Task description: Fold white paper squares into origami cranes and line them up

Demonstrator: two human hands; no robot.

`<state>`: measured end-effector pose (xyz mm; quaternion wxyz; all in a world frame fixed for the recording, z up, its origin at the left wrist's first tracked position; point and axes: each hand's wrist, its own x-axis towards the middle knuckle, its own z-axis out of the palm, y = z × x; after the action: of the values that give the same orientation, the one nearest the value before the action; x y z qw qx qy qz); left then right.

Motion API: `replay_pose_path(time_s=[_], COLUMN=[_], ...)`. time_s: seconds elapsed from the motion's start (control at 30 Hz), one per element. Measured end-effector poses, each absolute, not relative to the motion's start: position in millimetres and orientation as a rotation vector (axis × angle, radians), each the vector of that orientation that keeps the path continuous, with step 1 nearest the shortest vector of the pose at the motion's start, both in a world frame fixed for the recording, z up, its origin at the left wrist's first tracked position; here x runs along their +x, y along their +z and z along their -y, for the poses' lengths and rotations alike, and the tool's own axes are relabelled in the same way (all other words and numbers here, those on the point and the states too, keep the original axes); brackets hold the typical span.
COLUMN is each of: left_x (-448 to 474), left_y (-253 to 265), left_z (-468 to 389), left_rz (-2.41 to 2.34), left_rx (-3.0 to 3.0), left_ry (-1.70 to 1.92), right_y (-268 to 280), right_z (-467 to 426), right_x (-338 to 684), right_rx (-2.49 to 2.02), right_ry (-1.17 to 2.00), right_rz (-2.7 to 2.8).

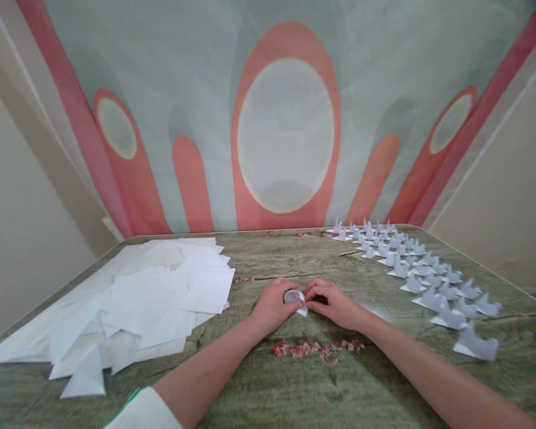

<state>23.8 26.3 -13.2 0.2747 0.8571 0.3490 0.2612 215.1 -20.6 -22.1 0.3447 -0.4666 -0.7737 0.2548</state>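
Observation:
Between my two hands, a small folded piece of white paper is held just above the middle of the table. My left hand grips its left side, with the thumb in front and the fingers curled behind. At its right edge, the fingertips of my right hand pinch the paper. Part of the paper is hidden by my fingers, so its full shape does not show.
A wide pile of loose white paper sheets covers the table's left side. Along the right stand several rows of small folded paper birds. Printed pink flowers decorate the tabletop. A patterned backdrop hangs behind the far edge.

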Motion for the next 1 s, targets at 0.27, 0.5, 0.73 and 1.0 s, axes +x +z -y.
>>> replay_pose_path(time_s=[0.27,0.5,0.73,1.0], left_x=[24,22,23,24], left_y=[-16,-16,-11,-3], left_z=[-27,-27,-24,-21], left_rz=[-0.949,-0.945,-0.906,-0.862], left_rx=[2.315,2.333,2.376,2.429], left_ry=[0.715,0.716,0.692,0.648], right_y=[-24,-28,-27,-26], right_z=[20,19,19,20], right_x=[210,207,205,203], right_rx=[-1.268,-1.338,-1.391,-1.386], right_ry=[0.636,0.573,0.534,0.52], right_rz=[1.981,1.955,1.926,1.918])
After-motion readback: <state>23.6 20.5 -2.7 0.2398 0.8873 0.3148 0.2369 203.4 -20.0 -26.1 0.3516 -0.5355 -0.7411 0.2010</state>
